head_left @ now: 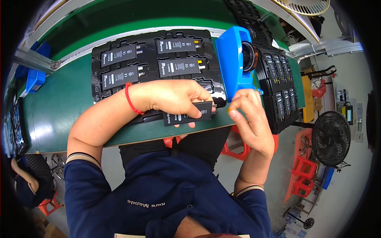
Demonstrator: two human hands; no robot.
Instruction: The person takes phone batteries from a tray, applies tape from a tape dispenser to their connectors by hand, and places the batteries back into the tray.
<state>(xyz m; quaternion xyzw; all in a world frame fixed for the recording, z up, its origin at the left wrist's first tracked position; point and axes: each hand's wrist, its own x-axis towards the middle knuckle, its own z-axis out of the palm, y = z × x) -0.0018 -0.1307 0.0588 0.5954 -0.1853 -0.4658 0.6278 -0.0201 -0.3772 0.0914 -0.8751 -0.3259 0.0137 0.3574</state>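
Note:
My left hand (176, 97) grips a flat black phone battery (176, 119) at the table's near edge, thumb on its printed face and fingertips under it. The battery's small connector tab points right. Close by on the right, my right hand (254, 121) is raised, thumb and forefinger pinched on a tiny bit of amber tape (229, 110). Beyond my hands lies a black moulded tray (149, 47) bearing several more batteries (119, 54), some with yellow tape at the tab. My left forearm hides the tray's near part. A blue tape dispenser (229, 59) with an amber tape roll (250, 56) stands right of the tray.
Stacked black trays of batteries (283, 99) sit at the right end of the green table (51, 123). A blue bin (35, 80) is at the far left. Red stools (303, 168) and a black fan (331, 138) stand on the right. Another person sits at far left.

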